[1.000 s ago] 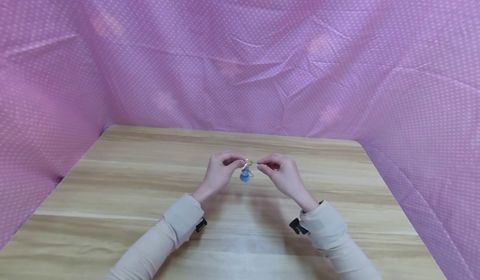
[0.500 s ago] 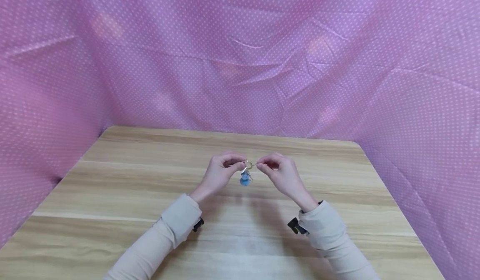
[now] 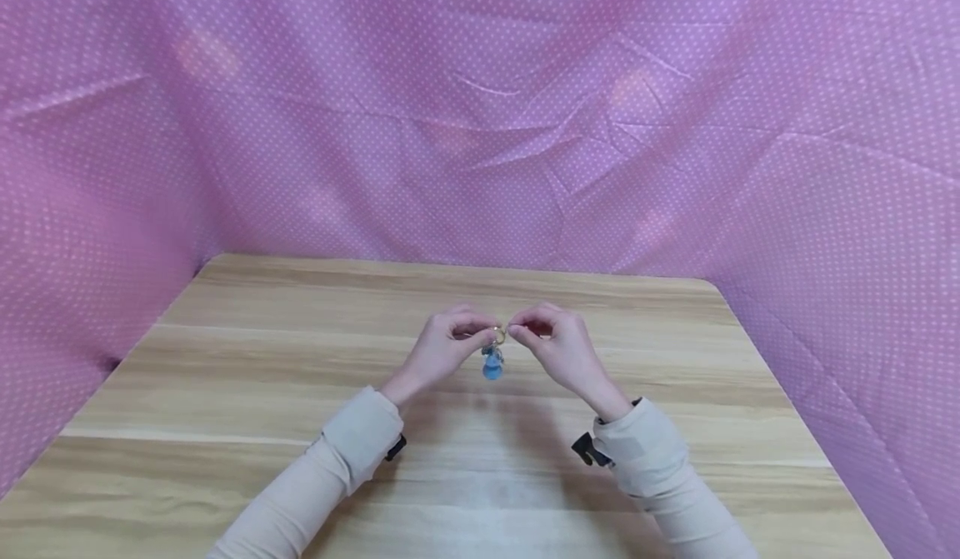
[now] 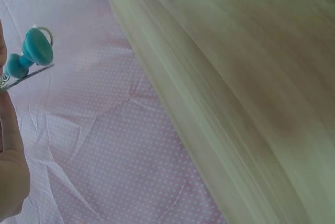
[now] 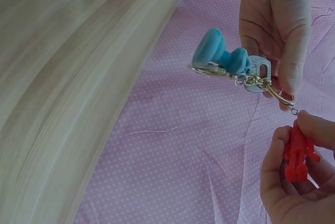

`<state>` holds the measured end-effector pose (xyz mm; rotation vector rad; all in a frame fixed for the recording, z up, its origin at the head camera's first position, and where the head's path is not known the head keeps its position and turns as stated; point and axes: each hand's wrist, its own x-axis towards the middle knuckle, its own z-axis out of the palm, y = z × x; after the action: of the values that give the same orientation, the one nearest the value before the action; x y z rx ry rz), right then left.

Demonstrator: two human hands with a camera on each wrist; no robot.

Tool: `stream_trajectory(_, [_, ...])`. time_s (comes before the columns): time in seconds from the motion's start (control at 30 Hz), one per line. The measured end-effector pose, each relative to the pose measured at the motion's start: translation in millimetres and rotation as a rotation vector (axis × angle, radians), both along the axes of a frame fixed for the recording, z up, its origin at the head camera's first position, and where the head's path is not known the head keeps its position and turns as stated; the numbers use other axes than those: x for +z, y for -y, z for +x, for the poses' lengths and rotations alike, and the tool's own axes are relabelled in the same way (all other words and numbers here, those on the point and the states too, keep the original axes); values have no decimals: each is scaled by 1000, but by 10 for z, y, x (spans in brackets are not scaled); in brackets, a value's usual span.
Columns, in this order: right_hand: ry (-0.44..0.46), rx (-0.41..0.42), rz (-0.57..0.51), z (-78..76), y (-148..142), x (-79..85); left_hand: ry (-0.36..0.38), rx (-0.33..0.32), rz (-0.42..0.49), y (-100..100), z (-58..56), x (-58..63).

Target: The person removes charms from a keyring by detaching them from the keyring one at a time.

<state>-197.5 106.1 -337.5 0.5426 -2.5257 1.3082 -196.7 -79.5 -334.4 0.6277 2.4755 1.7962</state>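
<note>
A gold key ring (image 5: 280,96) hangs between my two hands, pinched at its top by my left hand (image 3: 442,349). From it dangle a silver key (image 5: 260,66) and a blue charm (image 5: 222,54) with a wide round end and a smaller bulb. The blue charm (image 4: 37,47) also shows at the left edge of the left wrist view, near my left fingers. My right hand (image 3: 557,344) pinches a small red figure (image 5: 297,153), whose little metal loop (image 5: 294,111) meets the gold ring. In the head view the red figure is mostly hidden by the right fingers.
Both hands are above a wood-grain table (image 3: 300,309). Pink dotted cloth (image 3: 480,167) hangs behind the table and along both sides. A black strap buckle (image 3: 591,449) shows at the right cuff.
The ring and blue charm have swung to hang lower and straighter. My hands have come slightly closer together, the right fingers now right at the ring.
</note>
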Motion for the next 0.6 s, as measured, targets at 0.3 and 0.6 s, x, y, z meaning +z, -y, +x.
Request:
stream_trajectory(0.3, [13,11,-6,-1,-43,-38,-41,53,-28,11,20,22])
stream_trajectory(0.6, [-6,35,-14,-11,-43,-43,-3,75,29,30,3,9])
